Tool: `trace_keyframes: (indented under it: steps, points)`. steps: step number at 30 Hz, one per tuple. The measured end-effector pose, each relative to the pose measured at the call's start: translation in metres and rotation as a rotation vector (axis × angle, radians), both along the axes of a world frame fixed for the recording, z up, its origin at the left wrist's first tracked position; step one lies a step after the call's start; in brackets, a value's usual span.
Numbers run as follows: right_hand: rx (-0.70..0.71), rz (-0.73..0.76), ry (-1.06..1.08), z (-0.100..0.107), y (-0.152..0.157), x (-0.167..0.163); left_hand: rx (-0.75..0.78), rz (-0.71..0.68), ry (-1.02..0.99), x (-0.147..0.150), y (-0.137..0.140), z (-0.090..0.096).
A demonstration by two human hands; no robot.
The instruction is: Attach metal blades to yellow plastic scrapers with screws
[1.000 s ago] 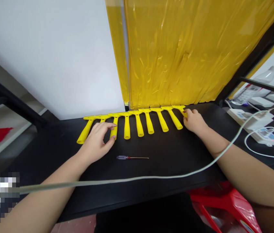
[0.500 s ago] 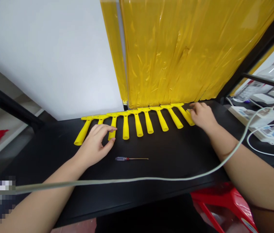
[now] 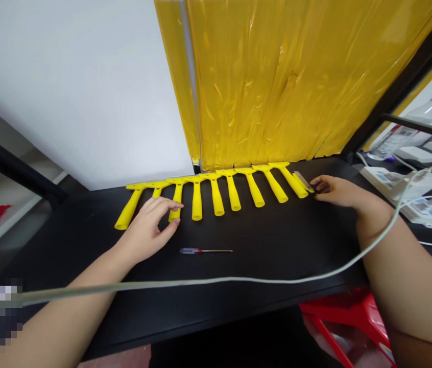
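Note:
Several yellow T-shaped tool handles (image 3: 197,202) lie side by side on the black table (image 3: 262,245), their crossbars against the back panels. My left hand (image 3: 149,227) is at the left part of this row, fingers spread and curved, overlapping some handles and gripping nothing visible. At the row's right end, my right hand (image 3: 334,191) has its thumb and fingers pinched on the dark end of a flat metal blade (image 3: 302,181). That blade rests beside the rightmost handle; my fingers partly hide its dark end. A small screwdriver (image 3: 206,251) with a clear handle lies in front of the row.
A pale cable (image 3: 219,279) stretches across the front, passing over both forearms. White power strips (image 3: 425,212) and a plastic bottle (image 3: 407,128) stand at the right. Yellow film (image 3: 254,87) and a white panel (image 3: 86,92) rise behind. A red stool (image 3: 338,327) is below the edge.
My right hand has moved right and slightly nearer, off the rightmost handle, and its fingers have closed on the metal blade's end. My left hand has stayed in place.

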State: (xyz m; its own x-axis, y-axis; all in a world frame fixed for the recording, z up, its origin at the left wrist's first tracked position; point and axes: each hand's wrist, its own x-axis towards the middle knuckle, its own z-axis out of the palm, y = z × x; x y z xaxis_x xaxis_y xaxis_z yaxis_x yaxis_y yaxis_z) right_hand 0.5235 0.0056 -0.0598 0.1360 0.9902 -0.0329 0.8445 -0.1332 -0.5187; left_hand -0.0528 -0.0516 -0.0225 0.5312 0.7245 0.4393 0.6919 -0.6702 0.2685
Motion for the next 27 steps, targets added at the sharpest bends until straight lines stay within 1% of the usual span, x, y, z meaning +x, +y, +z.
trace_keyframes:
  steps: [4,8,12,16,22,25,27]
  points:
    - [-0.04,-0.106,-0.017,0.006,-0.005,-0.008,-0.017,-0.01,0.009,0.0,0.001,0.0]
    - [-0.05,-0.135,-0.032,0.009,-0.005,-0.014,-0.013,-0.021,-0.004,-0.001,0.0,0.0]
    - [-0.027,-0.153,-0.064,0.013,-0.006,-0.018,-0.015,-0.015,-0.012,-0.001,-0.001,0.001]
    - [0.043,-0.13,-0.086,0.016,-0.005,-0.024,-0.01,-0.018,-0.008,0.0,-0.001,0.002]
    - [0.172,-0.109,-0.035,0.014,-0.004,-0.028,-0.015,-0.009,-0.019,0.001,-0.001,0.003]
    - [0.291,-0.092,-0.054,0.013,-0.007,-0.036,-0.012,-0.001,-0.023,0.001,0.0,0.002]
    - [0.392,-0.029,-0.078,0.013,-0.011,-0.052,-0.01,-0.004,-0.019,0.0,0.0,0.001]
